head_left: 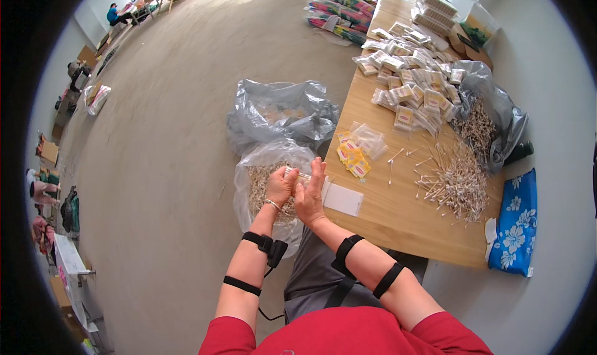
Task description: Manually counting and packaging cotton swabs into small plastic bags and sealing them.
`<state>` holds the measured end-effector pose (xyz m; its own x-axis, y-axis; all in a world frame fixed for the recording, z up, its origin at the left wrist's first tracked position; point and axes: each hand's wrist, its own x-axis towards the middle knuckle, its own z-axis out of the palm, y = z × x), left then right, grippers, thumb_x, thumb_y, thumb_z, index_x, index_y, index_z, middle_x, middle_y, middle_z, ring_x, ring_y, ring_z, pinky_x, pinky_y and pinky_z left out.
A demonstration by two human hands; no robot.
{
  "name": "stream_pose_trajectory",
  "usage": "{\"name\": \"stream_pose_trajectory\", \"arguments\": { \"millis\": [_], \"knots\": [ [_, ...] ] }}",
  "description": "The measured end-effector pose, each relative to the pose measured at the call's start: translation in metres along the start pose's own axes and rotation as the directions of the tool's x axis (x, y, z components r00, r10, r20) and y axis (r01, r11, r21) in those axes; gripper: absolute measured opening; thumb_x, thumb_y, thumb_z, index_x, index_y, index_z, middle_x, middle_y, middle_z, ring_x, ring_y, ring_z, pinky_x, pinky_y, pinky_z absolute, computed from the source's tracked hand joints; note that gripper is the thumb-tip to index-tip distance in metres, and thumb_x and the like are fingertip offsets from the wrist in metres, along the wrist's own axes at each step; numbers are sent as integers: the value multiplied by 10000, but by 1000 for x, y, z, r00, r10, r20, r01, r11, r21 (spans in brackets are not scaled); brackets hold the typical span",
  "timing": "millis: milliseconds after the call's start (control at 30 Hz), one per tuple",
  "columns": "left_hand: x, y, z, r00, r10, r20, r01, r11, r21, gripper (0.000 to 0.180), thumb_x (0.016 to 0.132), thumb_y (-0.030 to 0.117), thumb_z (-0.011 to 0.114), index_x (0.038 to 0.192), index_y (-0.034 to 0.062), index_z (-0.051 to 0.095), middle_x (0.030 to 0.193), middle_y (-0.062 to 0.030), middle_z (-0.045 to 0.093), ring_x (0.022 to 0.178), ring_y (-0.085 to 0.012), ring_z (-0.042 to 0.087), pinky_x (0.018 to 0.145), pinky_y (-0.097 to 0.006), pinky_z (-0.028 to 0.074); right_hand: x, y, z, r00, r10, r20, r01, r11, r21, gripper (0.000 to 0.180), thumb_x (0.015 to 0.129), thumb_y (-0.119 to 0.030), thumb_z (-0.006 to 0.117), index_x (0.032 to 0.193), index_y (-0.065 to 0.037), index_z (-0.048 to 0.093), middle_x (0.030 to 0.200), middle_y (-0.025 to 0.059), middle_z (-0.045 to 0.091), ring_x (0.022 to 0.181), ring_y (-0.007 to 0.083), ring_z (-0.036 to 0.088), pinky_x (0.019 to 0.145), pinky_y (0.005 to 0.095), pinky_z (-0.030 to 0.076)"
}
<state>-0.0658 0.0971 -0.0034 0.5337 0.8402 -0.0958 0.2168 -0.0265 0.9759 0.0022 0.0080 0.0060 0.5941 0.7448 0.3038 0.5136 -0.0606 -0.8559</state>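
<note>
My left hand [281,187] is closed around a small clear packet [302,178], most of it hidden by my fingers; pale sticks seem to show inside. My right hand [310,199] meets the packet from the other side, its fingers stretched out and flat. Both hands are above a clear plastic sack [244,196] of loose cotton swabs, just off the table's left edge. Beside my right hand, a white card [342,199] lies at that edge. Farther along are yellow printed cards [352,158] and empty clear bags [369,139].
On the wooden table [398,227] are a loose pile of cotton swabs [457,184], a heap of filled packets [407,81] and a grey bag of swabs [482,122]. A blue floral packet [515,224] sits at the right edge. Another grey sack [280,109] stands on the floor.
</note>
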Motion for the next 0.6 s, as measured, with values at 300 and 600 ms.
{"name": "stream_pose_trajectory", "arguments": {
  "millis": [300,600],
  "knots": [
    [-23,35,-58,971,129,-201,-162,975,-154,309,894,373,604,868,66,573,622,9,553,477,-55,489,402,-213,403,10,-12,-32,949,313,35,-305,889,341,581,972,-359,365,1356,69,281,1409,255,316,1344,350,268,1107,363,203],
    [-94,81,62,965,131,-229,-226,858,-460,272,931,356,544,973,88,523,715,49,507,614,-24,472,504,-191,397,8,-48,-101,888,264,375,-423,789,445,796,921,-643,218,1203,58,471,1040,146,589,857,226,590,767,378,457]
  ]
}}
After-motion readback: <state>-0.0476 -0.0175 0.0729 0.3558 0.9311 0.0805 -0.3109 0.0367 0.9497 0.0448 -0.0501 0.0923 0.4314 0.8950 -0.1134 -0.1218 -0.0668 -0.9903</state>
